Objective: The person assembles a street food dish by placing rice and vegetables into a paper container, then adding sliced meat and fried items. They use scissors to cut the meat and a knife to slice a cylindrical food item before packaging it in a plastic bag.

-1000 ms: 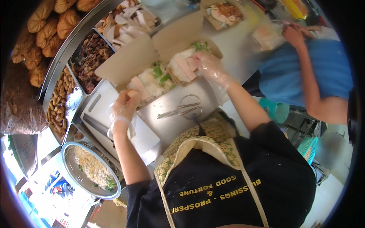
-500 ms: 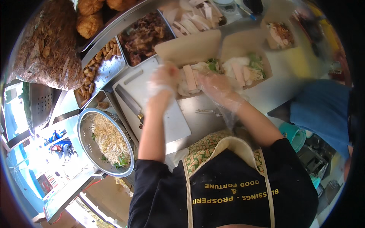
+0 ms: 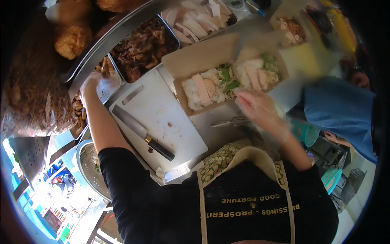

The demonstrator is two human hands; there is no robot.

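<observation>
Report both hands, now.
Left hand: reaching over the metal tray of brown pieces; open or closed cannot be told.
Right hand: loosely closed near the open cardboard boxes, nothing visibly held.

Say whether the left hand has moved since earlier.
Yes: the left hand moved left across the board, from the left box to the left tray.

the left hand (image 3: 91, 83) is at a tray (image 3: 109, 88) of brown pieces (image 3: 107, 68); the right hand (image 3: 262, 109) is near an open box (image 3: 197, 56).
</observation>
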